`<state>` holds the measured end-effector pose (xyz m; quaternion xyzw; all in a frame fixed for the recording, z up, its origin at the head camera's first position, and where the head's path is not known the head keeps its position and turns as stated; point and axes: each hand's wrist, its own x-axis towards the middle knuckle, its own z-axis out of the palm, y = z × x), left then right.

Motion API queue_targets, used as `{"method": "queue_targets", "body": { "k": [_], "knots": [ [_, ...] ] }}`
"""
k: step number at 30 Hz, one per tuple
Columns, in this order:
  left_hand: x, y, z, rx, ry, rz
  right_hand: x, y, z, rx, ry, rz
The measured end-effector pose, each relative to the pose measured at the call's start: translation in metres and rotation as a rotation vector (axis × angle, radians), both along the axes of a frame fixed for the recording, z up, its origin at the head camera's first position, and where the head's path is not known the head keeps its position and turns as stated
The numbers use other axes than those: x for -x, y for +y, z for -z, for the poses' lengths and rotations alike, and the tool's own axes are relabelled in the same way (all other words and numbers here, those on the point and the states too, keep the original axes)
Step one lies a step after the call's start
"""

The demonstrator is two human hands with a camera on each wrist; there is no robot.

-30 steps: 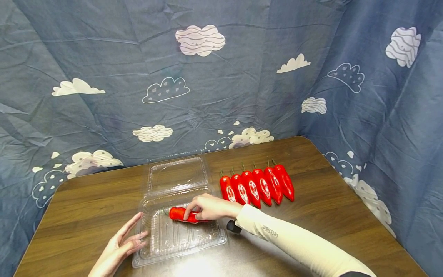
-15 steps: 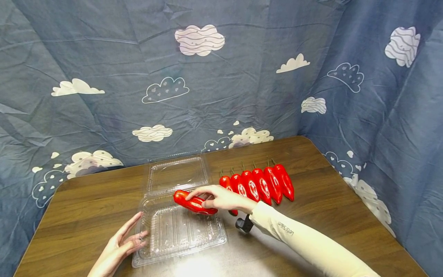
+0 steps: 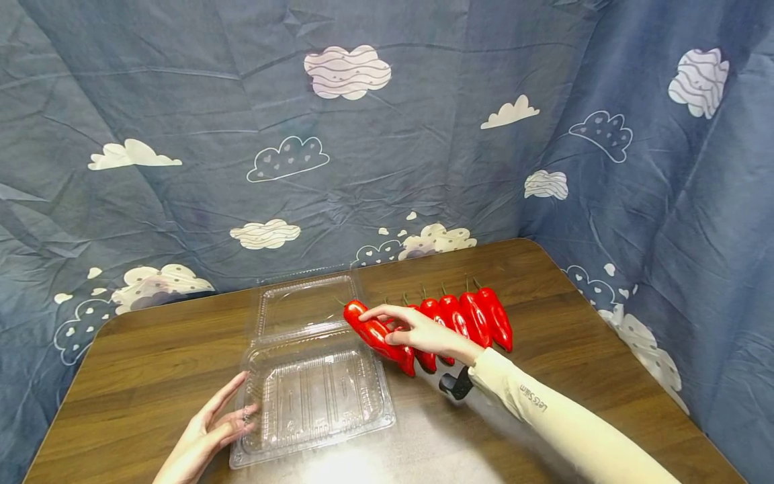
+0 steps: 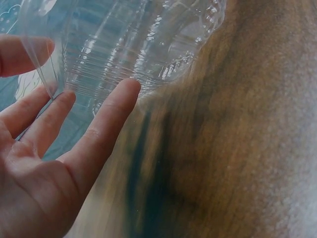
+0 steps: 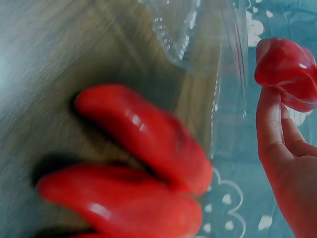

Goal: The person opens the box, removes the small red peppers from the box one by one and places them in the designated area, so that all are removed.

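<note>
My right hand (image 3: pixel 429 329) grips a glossy red pepper (image 3: pixel 371 331) with a thin green stem, between thumb and fingers. This pepper is tilted, stem end toward the far left, just right of an opened clear plastic clamshell container (image 3: pixel 314 444). In the right wrist view the held pepper (image 5: pixel 290 72) shows at the fingertips, apart from the lying ones. Fingers spread and mostly straight, my left hand (image 3: pixel 205 430) is at the container's left edge. The left wrist view has its fingertips (image 4: pixel 130 87) at the clear wall (image 4: pixel 133 44); how firmly they touch I cannot tell.
Several red peppers (image 3: pixel 497 316) lie side by side in a row right of the container, stems toward the back. My right hand partly covers the nearest ones. The container's lid (image 3: pixel 308 306) lies folded back on the wooden table (image 3: pixel 163 356). A cloud-patterned curtain (image 3: pixel 423 168) hangs behind.
My right hand has lifted the pepper out of the container's base and carried it right and back, toward the row. The pepper has turned more upright in view. The left hand stays put.
</note>
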<state>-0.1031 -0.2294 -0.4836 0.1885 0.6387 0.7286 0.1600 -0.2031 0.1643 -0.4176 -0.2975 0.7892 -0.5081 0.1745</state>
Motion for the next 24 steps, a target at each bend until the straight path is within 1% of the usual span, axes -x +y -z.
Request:
{"method": "queue_targets", "body": {
  "k": [5, 9, 12, 14, 18, 21, 24],
  "knots": [
    [0.001, 0.000, 0.001, -0.012, 0.008, 0.011, -0.002, 0.019, 0.004, -0.001, 0.007, 0.067],
    [0.001, 0.000, 0.001, -0.023, 0.011, 0.014, -0.003, 0.033, 0.010, 0.037, 0.017, 0.074],
    [0.001, -0.001, 0.001, -0.027, 0.012, 0.016, -0.003, 0.045, 0.013, 0.048, 0.015, 0.099],
    [0.001, -0.001, 0.001, -0.028, 0.013, 0.018, -0.002, 0.052, 0.016, 0.049, 0.017, 0.126],
    [0.001, -0.001, 0.001, -0.030, 0.017, 0.020, -0.002, 0.066, 0.020, 0.075, -0.015, 0.186],
    [0.001, -0.001, 0.001, -0.032, 0.018, 0.022, -0.002, 0.075, 0.023, 0.080, -0.009, 0.227],
    [0.001, -0.001, 0.001, -0.029, 0.016, 0.020, -0.001, 0.084, 0.025, 0.069, 0.015, 0.263]
  ]
}}
